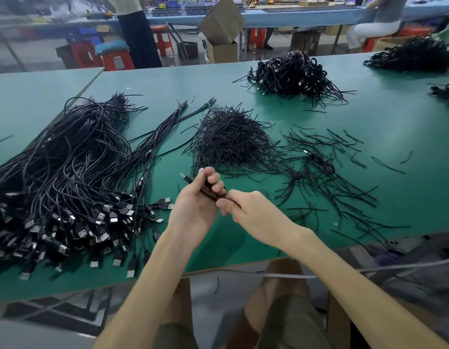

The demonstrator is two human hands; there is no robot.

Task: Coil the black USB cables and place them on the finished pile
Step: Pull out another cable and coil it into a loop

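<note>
Near edge: left hand (197, 207) curled round a folded black USB cable (208, 191), plug tip poking out up-left past the fingers. Right hand (246, 212) meets it, thumb and fingers pinched on the bundle's right end (whether a tie is in that pinch, cannot tell). Both are held just above the green table (399, 127).

Risk, as judged: the loops look sprung. If either grip slackens before the bundle is bound, it will likely open and need recoiling. The free plug end could also snag on stray ties.

Left, near to mid: big heap of uncoiled cables (67, 187), plugs fanned toward the table edge, close to the left wrist.

Middle: mound of twist ties (231, 144). To the right, scattered ties (344, 197) with one coiled cable (325, 166) lying among them.

Far right of centre: finished pile (293, 74), well apart from the hands. The tie mound and scatter lie between, so a low reach could drag ties along. Another dark heap (414, 55) sits at the far right corner.
</note>
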